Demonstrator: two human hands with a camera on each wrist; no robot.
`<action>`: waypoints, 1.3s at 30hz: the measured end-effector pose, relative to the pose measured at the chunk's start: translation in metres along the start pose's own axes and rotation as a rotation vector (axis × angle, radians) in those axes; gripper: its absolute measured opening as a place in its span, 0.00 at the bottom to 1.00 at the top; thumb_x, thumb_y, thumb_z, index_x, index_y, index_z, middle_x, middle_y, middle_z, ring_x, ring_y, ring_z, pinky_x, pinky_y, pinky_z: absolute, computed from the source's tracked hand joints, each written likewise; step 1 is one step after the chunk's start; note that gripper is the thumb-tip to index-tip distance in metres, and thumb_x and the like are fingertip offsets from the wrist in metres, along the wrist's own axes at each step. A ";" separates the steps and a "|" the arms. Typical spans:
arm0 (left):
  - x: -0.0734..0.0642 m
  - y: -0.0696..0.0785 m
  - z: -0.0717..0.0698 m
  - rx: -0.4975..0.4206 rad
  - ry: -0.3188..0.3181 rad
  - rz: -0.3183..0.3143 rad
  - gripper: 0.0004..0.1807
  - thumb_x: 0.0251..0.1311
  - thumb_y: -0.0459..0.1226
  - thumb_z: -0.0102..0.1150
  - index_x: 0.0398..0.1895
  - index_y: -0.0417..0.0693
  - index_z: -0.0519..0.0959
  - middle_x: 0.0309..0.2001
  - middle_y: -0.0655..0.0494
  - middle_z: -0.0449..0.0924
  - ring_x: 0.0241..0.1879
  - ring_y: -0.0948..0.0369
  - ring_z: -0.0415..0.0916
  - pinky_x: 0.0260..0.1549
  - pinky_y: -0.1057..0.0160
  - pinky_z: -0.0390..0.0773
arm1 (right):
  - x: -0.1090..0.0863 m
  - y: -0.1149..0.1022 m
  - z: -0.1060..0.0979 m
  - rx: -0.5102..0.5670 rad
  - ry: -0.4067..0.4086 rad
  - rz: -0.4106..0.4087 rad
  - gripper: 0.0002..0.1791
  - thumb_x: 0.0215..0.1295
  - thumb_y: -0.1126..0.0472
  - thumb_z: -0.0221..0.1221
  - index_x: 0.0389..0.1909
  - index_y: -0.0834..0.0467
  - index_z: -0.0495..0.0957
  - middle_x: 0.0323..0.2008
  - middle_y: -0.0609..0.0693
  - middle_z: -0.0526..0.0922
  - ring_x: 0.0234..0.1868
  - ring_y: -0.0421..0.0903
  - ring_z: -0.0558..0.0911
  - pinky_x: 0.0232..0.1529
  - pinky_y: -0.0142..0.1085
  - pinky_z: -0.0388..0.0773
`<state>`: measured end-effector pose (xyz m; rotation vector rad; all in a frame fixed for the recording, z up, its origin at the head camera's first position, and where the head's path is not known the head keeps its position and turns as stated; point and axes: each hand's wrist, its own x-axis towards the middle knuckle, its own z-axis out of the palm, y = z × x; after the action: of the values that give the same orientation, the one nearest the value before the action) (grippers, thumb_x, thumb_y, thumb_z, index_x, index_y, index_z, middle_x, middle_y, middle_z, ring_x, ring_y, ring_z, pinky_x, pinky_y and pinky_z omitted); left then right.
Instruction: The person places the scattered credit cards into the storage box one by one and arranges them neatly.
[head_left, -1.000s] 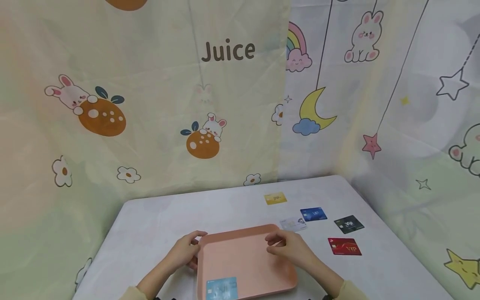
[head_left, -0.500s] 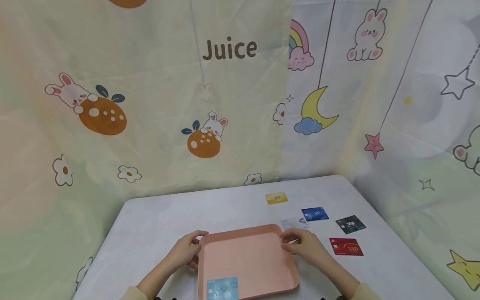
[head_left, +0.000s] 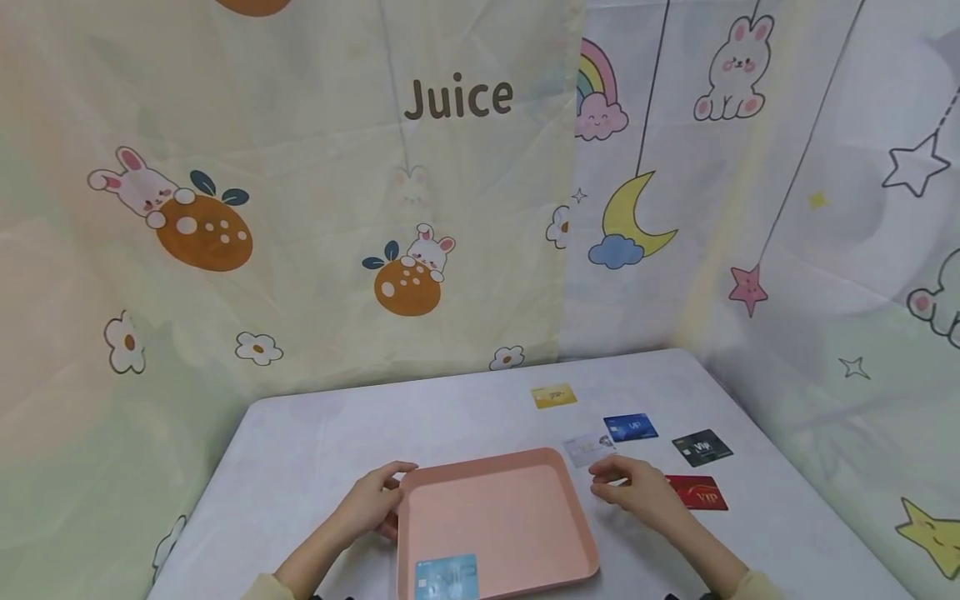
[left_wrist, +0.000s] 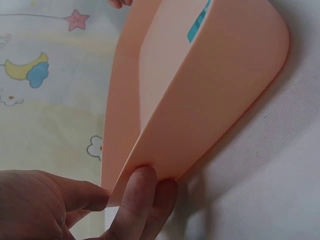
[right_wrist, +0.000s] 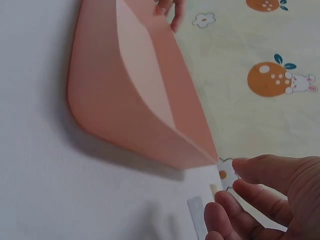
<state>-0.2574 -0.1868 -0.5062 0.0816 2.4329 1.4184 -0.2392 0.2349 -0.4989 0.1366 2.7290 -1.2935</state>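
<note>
A shallow pink tray (head_left: 498, 517) lies on the white table, with a light blue card (head_left: 446, 577) inside near its front left corner. My left hand (head_left: 372, 502) grips the tray's back left corner; the left wrist view has its fingers (left_wrist: 138, 192) on the outer wall. Off the tray's right side, my right hand (head_left: 641, 493) hangs with loosely curled fingers and holds nothing. Just beyond its fingertips is a pale silver card (head_left: 587, 449). The right hand partly covers a red VIP card (head_left: 703, 493).
Further back lie a yellow card (head_left: 554, 396), a blue VIP card (head_left: 632, 427) and a black VIP card (head_left: 702, 448). Printed cloth (head_left: 330, 208) hangs behind and along both sides of the table (head_left: 315, 442).
My right hand has moved right, from over the tray's right part to outside it, beside the red card. The left hand keeps its place at the corner, and the tray stays put.
</note>
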 end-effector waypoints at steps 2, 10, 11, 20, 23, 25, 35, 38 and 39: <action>0.000 0.000 0.000 0.001 0.000 -0.004 0.26 0.70 0.30 0.51 0.71 0.43 0.72 0.47 0.42 0.80 0.22 0.55 0.84 0.20 0.56 0.85 | 0.002 0.006 -0.003 -0.025 0.010 0.001 0.15 0.65 0.58 0.69 0.50 0.59 0.85 0.42 0.50 0.88 0.35 0.43 0.83 0.36 0.40 0.85; 0.001 -0.002 -0.001 0.016 0.008 -0.001 0.25 0.70 0.30 0.51 0.70 0.44 0.73 0.46 0.43 0.80 0.22 0.56 0.83 0.20 0.57 0.85 | 0.008 0.034 -0.020 -0.204 0.102 0.010 0.14 0.70 0.56 0.64 0.49 0.61 0.84 0.43 0.54 0.88 0.38 0.47 0.84 0.37 0.42 0.85; 0.001 -0.002 -0.001 0.016 0.007 0.000 0.25 0.70 0.30 0.51 0.70 0.44 0.72 0.47 0.43 0.80 0.22 0.55 0.83 0.20 0.56 0.85 | 0.008 0.038 -0.023 -0.233 0.119 0.004 0.15 0.70 0.56 0.64 0.49 0.62 0.84 0.43 0.55 0.88 0.39 0.49 0.84 0.38 0.43 0.85; 0.001 -0.001 -0.001 0.024 0.004 -0.005 0.26 0.69 0.30 0.52 0.71 0.45 0.72 0.46 0.44 0.80 0.22 0.56 0.83 0.20 0.57 0.85 | 0.012 0.072 -0.058 -0.553 0.230 0.053 0.23 0.65 0.54 0.66 0.54 0.67 0.81 0.52 0.73 0.79 0.48 0.70 0.82 0.41 0.61 0.83; 0.001 0.000 -0.001 0.032 0.006 -0.011 0.26 0.69 0.31 0.52 0.71 0.45 0.73 0.46 0.44 0.80 0.22 0.56 0.83 0.20 0.58 0.84 | 0.012 0.083 -0.063 -0.595 0.224 0.102 0.28 0.63 0.50 0.67 0.55 0.67 0.79 0.54 0.78 0.74 0.49 0.75 0.77 0.40 0.65 0.82; 0.002 0.001 -0.001 0.034 0.005 -0.014 0.26 0.69 0.31 0.52 0.71 0.45 0.73 0.46 0.44 0.80 0.23 0.56 0.83 0.20 0.58 0.84 | 0.013 0.090 -0.063 -0.613 0.223 0.140 0.32 0.62 0.48 0.68 0.57 0.68 0.77 0.55 0.80 0.70 0.50 0.76 0.73 0.40 0.66 0.82; 0.002 0.000 -0.001 0.029 0.002 -0.013 0.27 0.68 0.31 0.53 0.71 0.45 0.72 0.47 0.43 0.80 0.23 0.56 0.83 0.20 0.58 0.84 | 0.013 0.107 -0.070 -0.643 0.233 0.282 0.52 0.56 0.35 0.70 0.63 0.74 0.67 0.46 0.80 0.68 0.47 0.73 0.68 0.37 0.61 0.82; 0.002 0.000 -0.001 0.036 0.001 -0.010 0.27 0.68 0.31 0.53 0.71 0.45 0.72 0.48 0.43 0.80 0.23 0.56 0.83 0.20 0.58 0.84 | 0.010 0.109 -0.076 -0.619 0.192 0.298 0.53 0.57 0.34 0.69 0.63 0.75 0.66 0.42 0.79 0.70 0.44 0.72 0.69 0.36 0.58 0.81; 0.002 0.001 -0.001 0.037 0.000 -0.010 0.27 0.68 0.31 0.53 0.71 0.45 0.72 0.48 0.43 0.80 0.23 0.56 0.83 0.20 0.58 0.84 | 0.009 0.109 -0.079 -0.608 0.178 0.299 0.53 0.57 0.34 0.68 0.63 0.76 0.66 0.41 0.78 0.70 0.44 0.71 0.70 0.36 0.58 0.81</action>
<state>-0.2599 -0.1867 -0.5060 0.0781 2.4571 1.3695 -0.2395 0.3651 -0.5338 0.5899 2.9554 -0.3653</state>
